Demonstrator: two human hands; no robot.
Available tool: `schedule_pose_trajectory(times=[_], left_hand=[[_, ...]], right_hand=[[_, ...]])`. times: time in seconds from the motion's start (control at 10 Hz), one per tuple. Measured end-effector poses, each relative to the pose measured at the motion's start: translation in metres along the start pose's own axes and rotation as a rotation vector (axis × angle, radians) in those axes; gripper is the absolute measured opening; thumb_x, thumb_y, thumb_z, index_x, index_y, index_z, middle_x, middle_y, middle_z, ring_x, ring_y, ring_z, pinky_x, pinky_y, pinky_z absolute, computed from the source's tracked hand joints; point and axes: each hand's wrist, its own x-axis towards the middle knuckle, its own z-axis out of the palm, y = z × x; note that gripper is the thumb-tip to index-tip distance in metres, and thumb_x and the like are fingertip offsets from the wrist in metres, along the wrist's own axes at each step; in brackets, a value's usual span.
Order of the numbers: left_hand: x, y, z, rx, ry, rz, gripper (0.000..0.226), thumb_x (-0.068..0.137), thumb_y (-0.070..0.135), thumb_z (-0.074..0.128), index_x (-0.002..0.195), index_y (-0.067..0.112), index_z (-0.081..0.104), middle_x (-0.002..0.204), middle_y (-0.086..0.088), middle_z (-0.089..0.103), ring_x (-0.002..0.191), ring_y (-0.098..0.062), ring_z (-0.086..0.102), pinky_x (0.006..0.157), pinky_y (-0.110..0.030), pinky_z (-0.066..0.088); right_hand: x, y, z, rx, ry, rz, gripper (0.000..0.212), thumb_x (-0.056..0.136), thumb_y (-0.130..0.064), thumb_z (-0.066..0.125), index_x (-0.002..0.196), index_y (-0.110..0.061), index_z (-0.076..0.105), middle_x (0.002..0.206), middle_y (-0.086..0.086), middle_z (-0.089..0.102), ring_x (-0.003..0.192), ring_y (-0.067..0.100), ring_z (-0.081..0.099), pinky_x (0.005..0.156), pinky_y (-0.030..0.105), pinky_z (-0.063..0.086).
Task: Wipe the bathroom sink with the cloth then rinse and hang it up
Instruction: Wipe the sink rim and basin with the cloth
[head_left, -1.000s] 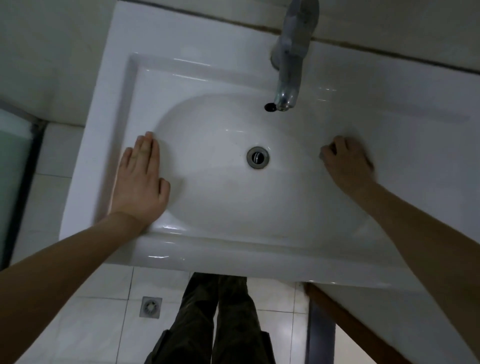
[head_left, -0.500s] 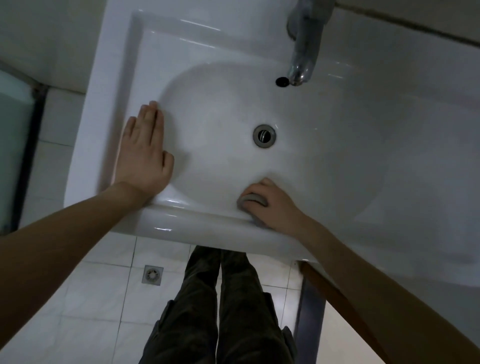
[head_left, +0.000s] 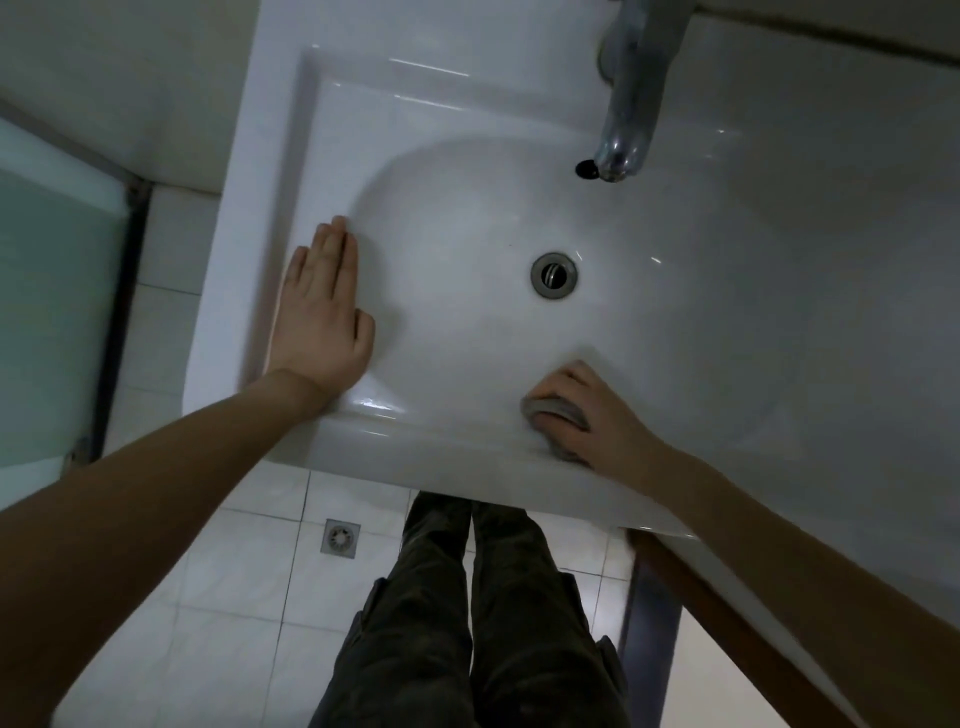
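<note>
The white bathroom sink (head_left: 467, 119) fills the upper half of the head view, with a metal drain (head_left: 554, 275) in the middle of its bowl. My right hand (head_left: 597, 421) grips a small grey cloth (head_left: 556, 408) and presses it against the bowl's near wall, just inside the front rim. Most of the cloth is hidden under the fingers. My left hand (head_left: 324, 317) lies flat on the sink's left rim, fingers straight and together, holding nothing.
A chrome tap (head_left: 631, 104) overhangs the back of the bowl, with a dark overflow hole (head_left: 586, 167) beside its spout. Below the sink are white floor tiles, a floor drain (head_left: 340, 538) and my legs (head_left: 467, 623). A brown wooden cabinet edge (head_left: 727, 623) runs under the sink's right side.
My right hand swept with the cloth from the bowl's right wall to its near wall and has since slid a little to the right along it. The left hand stayed on the rim.
</note>
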Motion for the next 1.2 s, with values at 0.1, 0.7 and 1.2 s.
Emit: schedule_pose_trajectory(times=[0.1,0.7,1.2], left_hand=[[0.0,0.001,-0.001,-0.012,0.002,-0.003,0.072,0.087,0.021,0.036,0.151,0.0,0.009,0.162,-0.016,0.006,0.15,-0.026,0.003,0.122,-0.037,0.001],[0.004,-0.003,0.007,-0.023,0.007,-0.016,0.072,0.088,0.025,0.033,0.153,0.004,0.01,0.162,-0.011,0.006,0.151,-0.019,0.001,0.123,-0.039,0.006],[0.005,-0.005,0.01,-0.024,0.026,-0.021,0.074,0.085,0.024,0.035,0.152,0.003,0.014,0.162,-0.011,0.01,0.15,-0.02,0.004,0.122,-0.04,0.009]], right_hand=[[-0.025,0.046,-0.037,-0.097,-0.034,0.129,0.012,0.09,-0.028,0.06,0.098,-0.021,0.064,0.097,-0.002,0.051,0.09,0.007,0.051,0.082,0.026,0.039],[0.201,0.011,0.079,-0.131,0.499,-0.061,0.019,0.091,-0.018,0.053,0.105,-0.008,0.062,0.106,0.015,0.042,0.091,0.038,0.053,0.079,0.046,0.052],[0.179,0.079,-0.025,-0.374,1.025,0.334,0.022,0.09,-0.021,0.056,0.107,-0.008,0.049,0.109,0.024,0.054,0.095,0.038,0.054,0.084,0.042,0.049]])
